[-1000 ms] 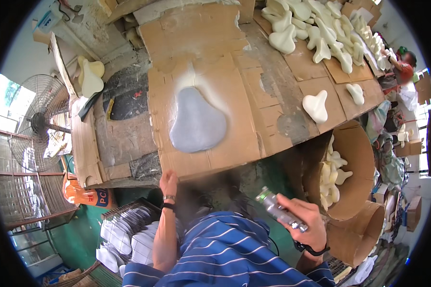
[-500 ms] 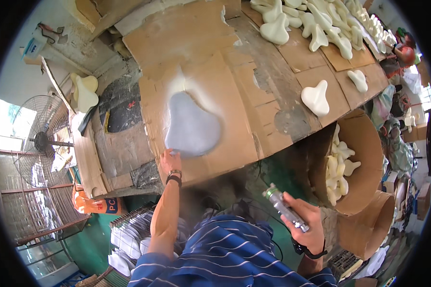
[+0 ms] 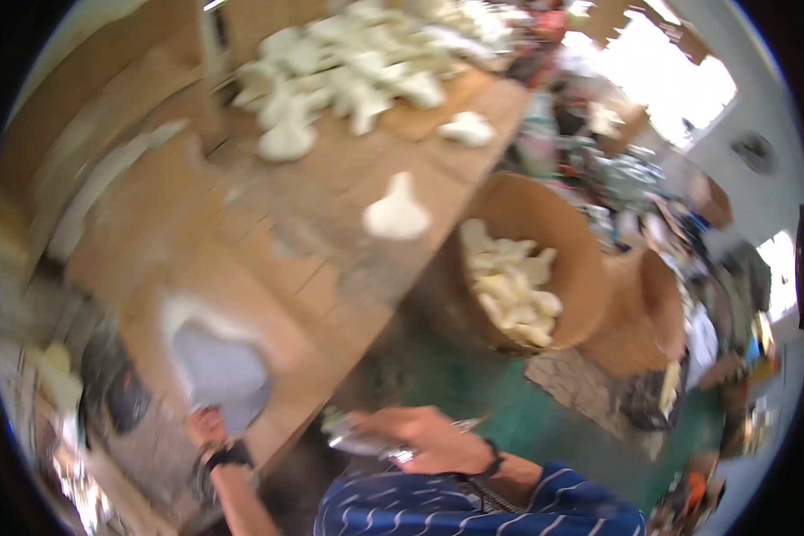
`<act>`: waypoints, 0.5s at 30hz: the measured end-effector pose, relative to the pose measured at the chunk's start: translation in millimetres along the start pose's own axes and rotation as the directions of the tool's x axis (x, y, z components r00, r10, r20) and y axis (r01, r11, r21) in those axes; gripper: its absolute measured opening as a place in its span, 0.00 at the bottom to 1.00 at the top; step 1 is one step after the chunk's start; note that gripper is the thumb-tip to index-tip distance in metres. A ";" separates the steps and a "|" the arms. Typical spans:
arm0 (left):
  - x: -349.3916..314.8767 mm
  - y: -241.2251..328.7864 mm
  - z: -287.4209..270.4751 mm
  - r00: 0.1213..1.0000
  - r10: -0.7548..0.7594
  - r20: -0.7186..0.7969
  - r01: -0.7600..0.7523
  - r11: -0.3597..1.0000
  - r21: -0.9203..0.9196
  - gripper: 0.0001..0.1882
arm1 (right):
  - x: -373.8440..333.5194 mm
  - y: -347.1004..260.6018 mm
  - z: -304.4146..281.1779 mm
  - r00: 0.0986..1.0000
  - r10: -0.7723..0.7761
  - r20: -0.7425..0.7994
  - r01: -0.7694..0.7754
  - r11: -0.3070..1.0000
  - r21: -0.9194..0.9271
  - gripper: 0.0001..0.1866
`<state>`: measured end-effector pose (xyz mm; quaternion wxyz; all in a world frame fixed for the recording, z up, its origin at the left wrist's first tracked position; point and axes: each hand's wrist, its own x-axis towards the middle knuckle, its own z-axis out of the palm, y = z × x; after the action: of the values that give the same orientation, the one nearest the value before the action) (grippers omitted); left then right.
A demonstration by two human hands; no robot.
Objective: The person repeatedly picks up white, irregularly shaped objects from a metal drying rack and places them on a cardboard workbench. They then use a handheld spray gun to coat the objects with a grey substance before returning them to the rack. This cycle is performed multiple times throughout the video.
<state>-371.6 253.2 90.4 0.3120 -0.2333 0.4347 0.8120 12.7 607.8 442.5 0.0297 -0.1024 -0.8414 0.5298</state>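
A grey, saddle-shaped sheet (image 3: 219, 364) lies on the cardboard-covered table, ringed by a whitish spray mark. A darker grey edge (image 3: 254, 404) shows under its near right side; whether that is a second sheet I cannot tell. At the sheet's near left edge, my left hand (image 3: 209, 427) pinches the rim, somewhat blurred. My right hand (image 3: 424, 439) is wrapped round a metal spray gun (image 3: 366, 438) with a green part at its front end, held just off the table's near edge. Its nozzle end points left, toward the sheet.
Cream foam saddle pads (image 3: 348, 76) are heaped at the table's far end. A single pad (image 3: 397, 211) lies nearer, with another (image 3: 467, 129) beyond it. Right of the table stands a round cardboard bin (image 3: 563, 223) holding several pads, with a second cardboard container (image 3: 648, 313) beside it.
My view has swung to the right, so the table sits further left. The spray gun has turned from pointing up-left to nearly level, closer to the table. My left hand stays at the sheet's edge.
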 end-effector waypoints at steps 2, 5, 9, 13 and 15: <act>23.1 43.9 15.5 0.965 0.127 0.230 -0.110 0.990 -0.086 0.06 | 2.7 -2.3 1.0 0.998 -0.054 0.041 0.051 0.997 0.064 0.42; 4.8 103.8 113.2 0.913 0.384 0.138 -0.380 0.923 -0.060 0.12 | -2.8 -19.9 6.2 0.997 -0.016 0.072 0.017 1.000 -0.022 0.43; 47.5 227.1 88.8 0.651 0.689 0.320 -0.737 0.674 0.049 0.19 | -24.9 -14.0 27.9 0.995 -0.102 0.002 0.102 0.995 0.003 0.43; -46.8 217.8 138.1 0.452 0.858 0.243 -0.892 0.437 0.115 0.18 | -38.8 -53.3 21.1 0.993 -0.057 -0.105 0.064 0.996 0.058 0.27; -95.0 198.1 149.0 0.403 0.894 0.194 -0.914 0.383 0.134 0.18 | -42.4 -57.3 23.3 0.995 -0.042 -0.094 0.048 0.997 0.063 0.26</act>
<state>-462.0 266.5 339.7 -0.1377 0.1135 0.5635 0.8066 42.3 554.6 486.3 0.0838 -0.1068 -0.8236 0.5507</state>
